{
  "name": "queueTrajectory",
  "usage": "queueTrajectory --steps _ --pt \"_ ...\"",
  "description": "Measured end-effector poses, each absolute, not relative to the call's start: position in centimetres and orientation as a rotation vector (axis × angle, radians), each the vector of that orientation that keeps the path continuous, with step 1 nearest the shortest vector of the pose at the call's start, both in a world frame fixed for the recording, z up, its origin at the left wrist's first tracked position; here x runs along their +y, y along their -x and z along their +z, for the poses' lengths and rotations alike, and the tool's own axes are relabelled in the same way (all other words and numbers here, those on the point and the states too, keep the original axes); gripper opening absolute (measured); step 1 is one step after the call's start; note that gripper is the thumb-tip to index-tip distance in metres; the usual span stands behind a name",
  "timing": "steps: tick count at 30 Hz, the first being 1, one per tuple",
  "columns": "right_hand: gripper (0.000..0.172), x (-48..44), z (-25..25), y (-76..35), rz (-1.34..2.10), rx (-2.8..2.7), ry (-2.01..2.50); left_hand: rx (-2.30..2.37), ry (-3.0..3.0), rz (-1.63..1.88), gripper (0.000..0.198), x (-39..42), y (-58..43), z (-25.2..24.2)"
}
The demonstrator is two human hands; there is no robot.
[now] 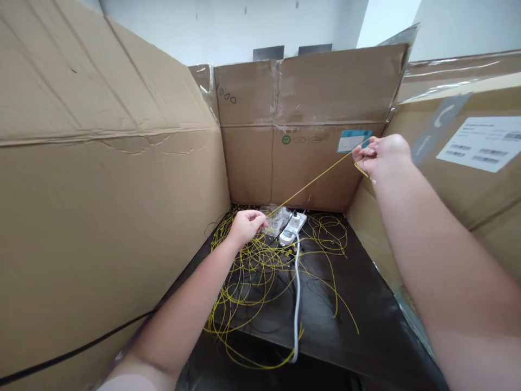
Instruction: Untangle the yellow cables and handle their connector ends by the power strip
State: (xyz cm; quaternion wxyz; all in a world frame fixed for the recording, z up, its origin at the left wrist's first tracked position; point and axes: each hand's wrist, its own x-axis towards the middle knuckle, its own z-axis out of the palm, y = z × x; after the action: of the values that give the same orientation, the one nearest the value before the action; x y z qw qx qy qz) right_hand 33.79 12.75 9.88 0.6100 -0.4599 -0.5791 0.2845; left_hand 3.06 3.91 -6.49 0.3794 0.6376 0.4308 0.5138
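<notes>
A thin yellow cable (309, 182) runs taut between my two hands. My right hand (380, 155) is raised at the right, fingers pinched on the cable's upper end, near a cardboard wall. My left hand (246, 225) is low over the dark table (366, 304), fingers closed on the cable's lower part. Under it lies a tangle of yellow cables (260, 277) spread over the table. A clear plastic bag (279, 217) lies just right of my left hand.
A white power strip (292, 228) with a white cord (297, 304) lies on the table behind the tangle. Tall cardboard walls stand at the left (101, 190), back (305, 136) and right (468, 136). A black cable (73, 350) crosses the left wall low down.
</notes>
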Motion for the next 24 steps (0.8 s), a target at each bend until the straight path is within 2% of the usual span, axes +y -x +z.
queueTrajectory --steps 2,5,9,10,12,19,24 --pt "0.051 11.9 8.6 -32.7 0.582 -1.336 1.089 1.095 -1.607 1.311 0.019 3.4 -2.9 -6.9" --pt "0.029 8.9 5.4 -29.4 0.514 -1.413 1.117 1.057 -1.588 1.316 0.019 2.5 -3.1 -6.9" --pt "0.041 3.7 0.1 -24.2 0.396 -2.082 1.042 0.994 -1.606 1.289 0.017 1.2 -3.9 -6.0" --pt "0.041 2.7 -0.9 -23.3 0.388 -2.218 0.993 0.963 -1.614 1.279 0.017 0.9 -4.1 -5.7" --pt "0.030 1.6 -2.4 -22.0 0.392 -2.384 0.898 0.908 -1.619 1.268 0.017 0.4 -4.5 -5.4" --pt "0.034 2.2 -3.0 -22.8 0.319 -2.482 0.886 0.942 -1.481 1.300 0.015 0.3 -5.3 -6.4" --pt "0.035 3.8 -2.9 -26.1 0.277 -2.338 1.072 1.041 -1.383 1.345 0.013 1.7 -5.3 -9.1"
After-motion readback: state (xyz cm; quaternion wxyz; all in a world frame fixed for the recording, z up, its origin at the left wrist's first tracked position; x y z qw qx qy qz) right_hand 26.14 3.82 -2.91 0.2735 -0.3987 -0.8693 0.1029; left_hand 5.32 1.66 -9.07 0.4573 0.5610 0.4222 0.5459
